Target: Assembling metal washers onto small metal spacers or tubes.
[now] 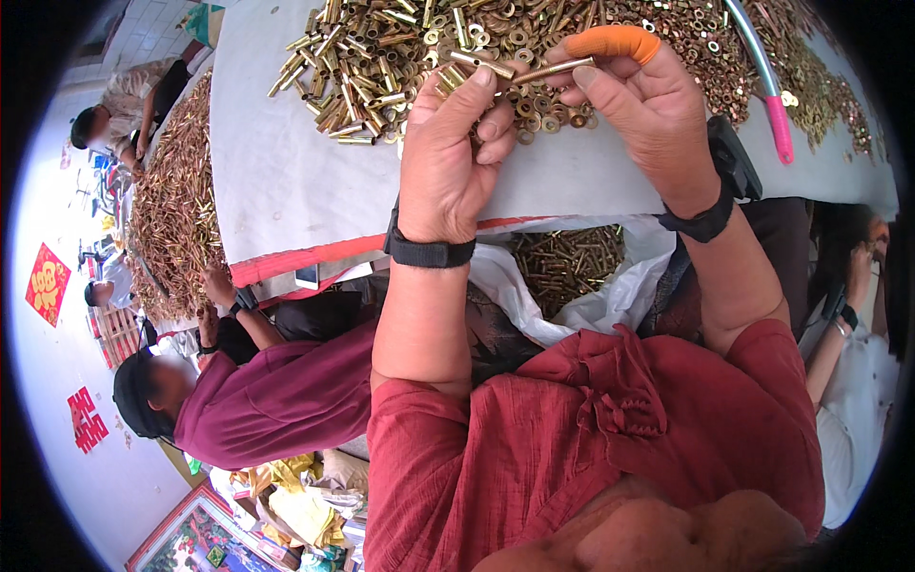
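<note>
Over the near side of the table, my left hand (446,157) pinches a brass-coloured metal sleeve (483,66) between thumb and fingers. More brass-coloured pieces show partly behind its thumb. My right hand (662,124), with an orange finger cover (610,42) on one finger, grips a threaded bolt (555,71). The bolt points left, its tip at the sleeve's end; whether it has entered the sleeve I cannot tell. Loose sleeves (357,81) lie beyond my left hand. Flat washers (550,124) lie beneath and between both hands.
Small nuts (710,48) are heaped at the far right, beside a metal rod with a pink handle (780,129). A white bag (610,319) of metal fasteners (569,267) sits below the table edge. Co-workers sit close on my left (276,400) and right (853,419).
</note>
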`<control>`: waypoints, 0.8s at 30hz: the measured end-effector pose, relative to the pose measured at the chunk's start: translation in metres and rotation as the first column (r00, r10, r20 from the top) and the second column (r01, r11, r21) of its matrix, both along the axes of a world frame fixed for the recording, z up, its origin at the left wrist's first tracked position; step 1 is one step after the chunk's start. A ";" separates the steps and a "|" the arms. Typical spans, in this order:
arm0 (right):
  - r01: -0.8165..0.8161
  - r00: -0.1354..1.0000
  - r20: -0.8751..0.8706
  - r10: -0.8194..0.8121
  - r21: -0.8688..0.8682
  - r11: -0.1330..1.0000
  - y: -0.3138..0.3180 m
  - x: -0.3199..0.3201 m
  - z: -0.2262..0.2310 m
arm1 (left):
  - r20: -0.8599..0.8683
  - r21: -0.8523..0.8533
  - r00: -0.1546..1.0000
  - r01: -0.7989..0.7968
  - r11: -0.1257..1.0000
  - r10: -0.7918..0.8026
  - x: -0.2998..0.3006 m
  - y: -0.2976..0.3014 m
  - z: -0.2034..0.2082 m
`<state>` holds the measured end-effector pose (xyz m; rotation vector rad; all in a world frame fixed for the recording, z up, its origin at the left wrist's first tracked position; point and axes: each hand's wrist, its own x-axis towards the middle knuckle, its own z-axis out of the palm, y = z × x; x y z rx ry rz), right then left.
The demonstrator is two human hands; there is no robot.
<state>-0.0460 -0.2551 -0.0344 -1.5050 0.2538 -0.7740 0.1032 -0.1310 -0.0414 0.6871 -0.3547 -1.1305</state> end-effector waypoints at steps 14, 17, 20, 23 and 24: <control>0.100 0.940 -0.273 -0.207 -0.360 0.928 0.020 0.001 -0.021 | 0.143 0.041 0.983 -0.124 0.991 0.117 -0.004 -0.002 0.004; 0.072 0.946 -0.264 -0.187 -0.390 0.918 0.018 -0.001 -0.014 | 0.178 0.094 0.984 0.001 0.996 -0.018 -0.010 -0.002 -0.001; 0.049 0.911 -0.314 -0.269 -0.564 0.824 0.016 -0.004 -0.006 | 0.065 0.139 0.992 0.096 0.986 -0.105 -0.023 -0.001 -0.003; 0.036 0.868 -0.404 -0.289 -0.529 0.848 0.005 -0.007 -0.001 | 0.107 0.144 0.993 0.042 0.989 -0.058 -0.015 0.000 -0.001; 0.144 0.911 -0.284 -0.300 -0.462 0.875 -0.003 -0.009 -0.007 | 0.077 0.090 0.997 -0.008 0.996 0.001 -0.014 -0.001 0.003</control>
